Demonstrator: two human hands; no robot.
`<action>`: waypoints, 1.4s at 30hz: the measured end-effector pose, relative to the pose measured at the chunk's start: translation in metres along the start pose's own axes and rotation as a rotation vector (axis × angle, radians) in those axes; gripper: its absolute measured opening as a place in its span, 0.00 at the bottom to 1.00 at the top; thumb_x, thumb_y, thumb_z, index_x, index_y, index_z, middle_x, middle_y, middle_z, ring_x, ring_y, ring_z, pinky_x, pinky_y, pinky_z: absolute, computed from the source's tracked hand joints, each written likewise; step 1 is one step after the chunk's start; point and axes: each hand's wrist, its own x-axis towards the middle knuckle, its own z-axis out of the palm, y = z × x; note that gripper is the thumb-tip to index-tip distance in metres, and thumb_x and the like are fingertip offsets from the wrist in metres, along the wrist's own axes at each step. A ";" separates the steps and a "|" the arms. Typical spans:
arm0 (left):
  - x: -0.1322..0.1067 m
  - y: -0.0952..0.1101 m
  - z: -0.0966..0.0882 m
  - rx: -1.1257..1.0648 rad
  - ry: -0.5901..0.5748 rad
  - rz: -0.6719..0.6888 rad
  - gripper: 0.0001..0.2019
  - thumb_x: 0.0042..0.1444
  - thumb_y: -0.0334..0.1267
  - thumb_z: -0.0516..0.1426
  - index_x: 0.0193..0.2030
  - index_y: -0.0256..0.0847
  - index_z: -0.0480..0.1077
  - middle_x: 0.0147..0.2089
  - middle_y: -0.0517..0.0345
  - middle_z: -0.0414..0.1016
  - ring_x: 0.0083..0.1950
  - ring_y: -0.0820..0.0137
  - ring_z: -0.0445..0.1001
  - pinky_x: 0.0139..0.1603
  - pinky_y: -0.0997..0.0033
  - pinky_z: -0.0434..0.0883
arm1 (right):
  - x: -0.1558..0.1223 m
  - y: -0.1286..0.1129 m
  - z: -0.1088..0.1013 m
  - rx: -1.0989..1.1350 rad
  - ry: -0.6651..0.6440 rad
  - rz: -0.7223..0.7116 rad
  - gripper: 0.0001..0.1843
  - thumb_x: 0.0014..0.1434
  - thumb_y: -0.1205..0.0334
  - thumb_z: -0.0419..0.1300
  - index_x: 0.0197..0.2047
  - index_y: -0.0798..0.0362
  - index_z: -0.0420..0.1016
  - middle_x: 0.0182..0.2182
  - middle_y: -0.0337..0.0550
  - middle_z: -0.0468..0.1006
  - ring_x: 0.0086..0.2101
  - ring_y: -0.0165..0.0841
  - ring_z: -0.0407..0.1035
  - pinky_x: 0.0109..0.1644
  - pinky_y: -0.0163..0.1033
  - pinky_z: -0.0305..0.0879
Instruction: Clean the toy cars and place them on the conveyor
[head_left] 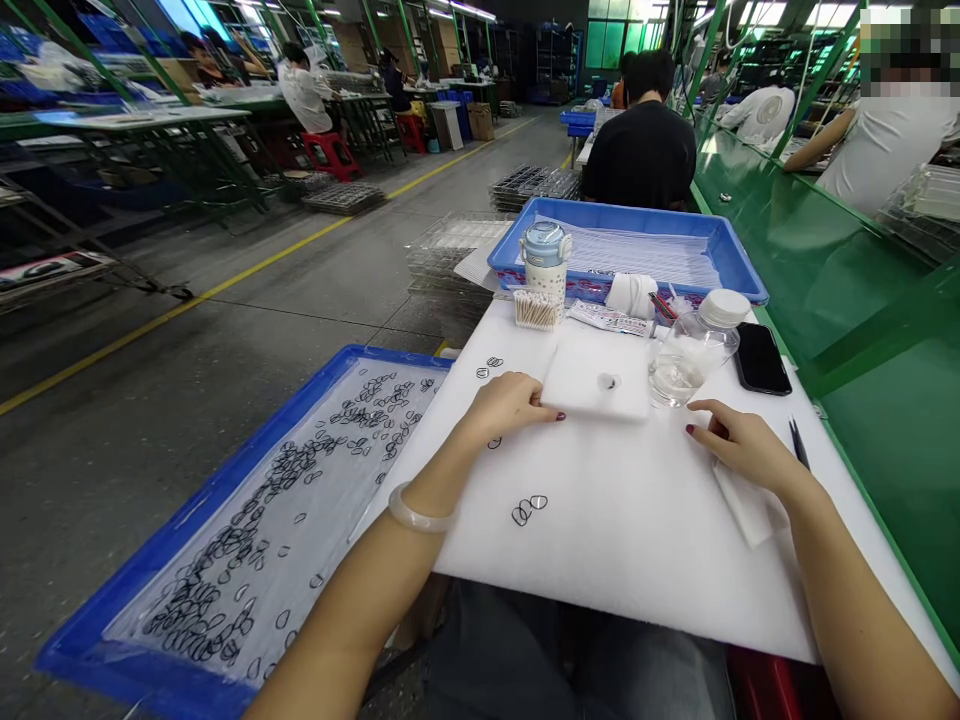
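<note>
My left hand (pixel 510 402) rests on the white foam sheet (pixel 615 540), fingers curled, fingertips touching the left edge of a small white foam pad (pixel 585 385) that has a small round piece (pixel 609 382) on it. My right hand (pixel 739 443) lies palm down on the sheet to the right, fingers loosely bent, over a folded white cloth (pixel 746 505). Small dark rings (pixel 527 510) lie on the sheet between my arms, and a few more rings (pixel 489 366) lie farther back.
A blue tray (pixel 150 590) full of dark rings sits at my left. Behind the pad stand a clear bottle (pixel 694 350), a phone (pixel 759 357), cotton swabs (pixel 537 310), a cup (pixel 545 258) and another blue tray (pixel 739 265). Tweezers (pixel 799 445) lie at right. People sit ahead.
</note>
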 end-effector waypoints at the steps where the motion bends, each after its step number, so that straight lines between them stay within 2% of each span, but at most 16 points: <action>1: 0.000 0.000 0.000 -0.001 0.001 0.003 0.23 0.52 0.57 0.60 0.21 0.42 0.59 0.29 0.55 0.72 0.32 0.63 0.71 0.28 0.67 0.54 | -0.002 -0.003 -0.002 -0.009 0.007 0.007 0.18 0.62 0.46 0.52 0.47 0.47 0.72 0.24 0.36 0.72 0.26 0.35 0.67 0.32 0.41 0.59; 3: 0.000 0.000 0.000 -0.006 0.002 0.009 0.23 0.53 0.57 0.59 0.21 0.42 0.59 0.29 0.55 0.72 0.32 0.63 0.70 0.28 0.67 0.53 | -0.006 -0.010 -0.005 -0.005 0.007 -0.012 0.16 0.63 0.46 0.52 0.36 0.48 0.73 0.23 0.38 0.72 0.25 0.34 0.65 0.31 0.41 0.58; 5: 0.000 0.001 -0.001 -0.010 0.000 0.016 0.22 0.53 0.55 0.59 0.21 0.42 0.59 0.29 0.56 0.71 0.32 0.64 0.70 0.28 0.67 0.53 | -0.010 -0.020 -0.005 0.050 -0.005 -0.092 0.17 0.63 0.47 0.53 0.31 0.48 0.74 0.25 0.39 0.74 0.26 0.34 0.66 0.31 0.41 0.59; 8: -0.001 0.001 -0.002 -0.015 0.000 0.020 0.22 0.54 0.55 0.59 0.21 0.42 0.59 0.29 0.56 0.71 0.32 0.64 0.70 0.28 0.67 0.54 | -0.014 -0.035 0.000 0.140 -0.025 -0.260 0.14 0.63 0.51 0.55 0.37 0.48 0.79 0.38 0.43 0.79 0.34 0.36 0.71 0.37 0.42 0.67; 12: -0.001 0.001 -0.002 -0.014 0.001 0.021 0.22 0.54 0.55 0.59 0.21 0.42 0.59 0.28 0.56 0.71 0.32 0.63 0.70 0.28 0.67 0.54 | -0.014 -0.042 0.010 0.150 -0.073 -0.353 0.16 0.63 0.53 0.56 0.50 0.44 0.79 0.57 0.44 0.73 0.50 0.42 0.71 0.50 0.47 0.72; 15: -0.001 0.001 -0.001 -0.012 -0.002 0.026 0.21 0.54 0.55 0.59 0.22 0.42 0.60 0.30 0.56 0.73 0.32 0.63 0.71 0.28 0.67 0.55 | -0.012 -0.041 0.013 0.149 -0.078 -0.340 0.21 0.62 0.52 0.57 0.57 0.44 0.75 0.58 0.45 0.72 0.51 0.44 0.71 0.50 0.50 0.73; 20: 0.000 0.001 -0.002 -0.006 -0.012 0.026 0.19 0.54 0.53 0.59 0.23 0.42 0.62 0.31 0.55 0.74 0.34 0.62 0.72 0.29 0.67 0.56 | -0.012 -0.037 0.006 0.179 -0.092 -0.308 0.21 0.61 0.51 0.58 0.56 0.46 0.75 0.54 0.45 0.77 0.47 0.43 0.73 0.51 0.48 0.73; 22: 0.000 0.001 -0.002 -0.004 -0.015 0.026 0.19 0.54 0.53 0.59 0.23 0.42 0.62 0.31 0.55 0.74 0.34 0.62 0.72 0.30 0.67 0.57 | -0.012 -0.030 -0.003 0.190 -0.117 -0.251 0.19 0.61 0.49 0.57 0.51 0.46 0.78 0.51 0.43 0.79 0.46 0.41 0.74 0.50 0.45 0.72; 23: 0.000 0.001 -0.002 -0.003 -0.017 0.027 0.18 0.54 0.52 0.59 0.23 0.42 0.62 0.31 0.55 0.75 0.34 0.62 0.72 0.30 0.67 0.57 | -0.012 -0.023 -0.008 0.174 -0.097 -0.178 0.18 0.62 0.49 0.56 0.48 0.46 0.80 0.48 0.42 0.80 0.45 0.41 0.75 0.49 0.44 0.72; 25: -0.001 0.002 -0.002 0.000 -0.020 0.032 0.18 0.54 0.52 0.58 0.23 0.42 0.62 0.31 0.55 0.75 0.34 0.61 0.72 0.30 0.67 0.57 | -0.008 -0.005 -0.019 0.102 0.017 0.027 0.19 0.61 0.53 0.53 0.48 0.48 0.80 0.44 0.43 0.82 0.42 0.41 0.75 0.48 0.44 0.71; 28: -0.001 0.003 -0.002 0.005 -0.021 0.034 0.18 0.54 0.52 0.57 0.23 0.42 0.62 0.32 0.54 0.75 0.34 0.61 0.72 0.29 0.66 0.57 | 0.001 0.025 -0.033 -0.027 0.241 0.319 0.29 0.58 0.60 0.50 0.62 0.56 0.71 0.41 0.52 0.81 0.42 0.49 0.74 0.49 0.52 0.69; 30: -0.001 0.003 -0.002 0.005 -0.022 0.035 0.18 0.54 0.52 0.57 0.23 0.42 0.61 0.32 0.54 0.75 0.34 0.61 0.72 0.29 0.66 0.56 | 0.008 0.041 -0.037 -0.086 0.318 0.429 0.36 0.57 0.62 0.49 0.69 0.60 0.62 0.43 0.60 0.79 0.47 0.57 0.71 0.48 0.57 0.67; 32: -0.001 0.003 -0.001 0.005 -0.025 0.035 0.18 0.54 0.52 0.57 0.23 0.43 0.61 0.31 0.54 0.74 0.33 0.61 0.72 0.29 0.66 0.56 | 0.014 0.050 -0.039 -0.123 0.350 0.496 0.38 0.57 0.62 0.50 0.71 0.55 0.60 0.45 0.62 0.77 0.49 0.60 0.69 0.47 0.59 0.66; 35: 0.000 0.002 0.000 0.005 -0.030 0.034 0.18 0.54 0.53 0.57 0.23 0.43 0.62 0.31 0.54 0.74 0.33 0.61 0.72 0.29 0.66 0.56 | 0.021 0.052 -0.038 -0.138 0.356 0.536 0.37 0.57 0.59 0.51 0.70 0.46 0.61 0.47 0.61 0.76 0.46 0.59 0.70 0.43 0.57 0.67; 40: 0.000 0.001 0.000 0.006 -0.034 0.030 0.18 0.54 0.53 0.56 0.23 0.43 0.62 0.32 0.54 0.75 0.34 0.61 0.72 0.29 0.66 0.56 | 0.018 0.051 -0.040 -0.111 0.385 0.553 0.36 0.58 0.57 0.51 0.70 0.41 0.60 0.45 0.55 0.77 0.41 0.51 0.70 0.39 0.49 0.65; 42: 0.000 0.000 -0.001 0.000 -0.036 0.035 0.18 0.55 0.53 0.56 0.23 0.43 0.62 0.33 0.54 0.75 0.35 0.61 0.72 0.29 0.66 0.57 | 0.009 0.055 -0.044 -0.095 0.412 0.569 0.32 0.59 0.56 0.50 0.67 0.43 0.63 0.44 0.53 0.78 0.40 0.49 0.69 0.39 0.47 0.63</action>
